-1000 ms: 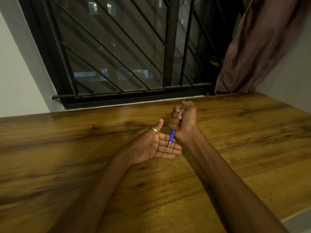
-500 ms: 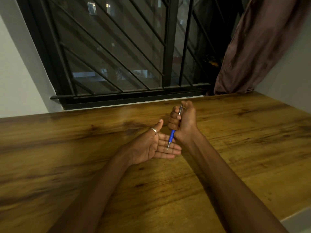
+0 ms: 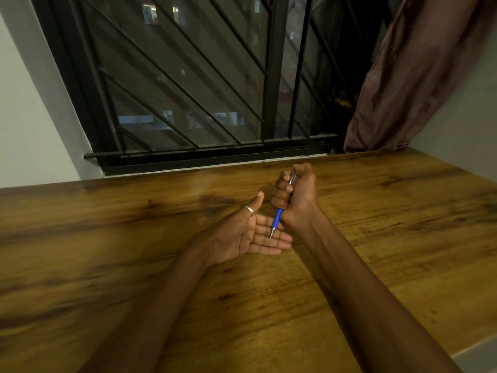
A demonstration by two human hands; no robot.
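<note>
Two grips are meeting over the surface (image 3: 107, 265): the right grip (image 3: 295, 195) is clenching a blue pen (image 3: 277, 222), tip aiming down at the left grip (image 3: 242, 235), spread flat palm-up.

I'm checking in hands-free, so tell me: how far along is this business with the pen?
Done: the pen is up off the table, gripped in the right hand. In hand: its tip points down at the left hand, held open and palm up beneath it; whether they touch I cannot tell. Left: nothing lies in the palm, and the pen is not yet set down.
</note>
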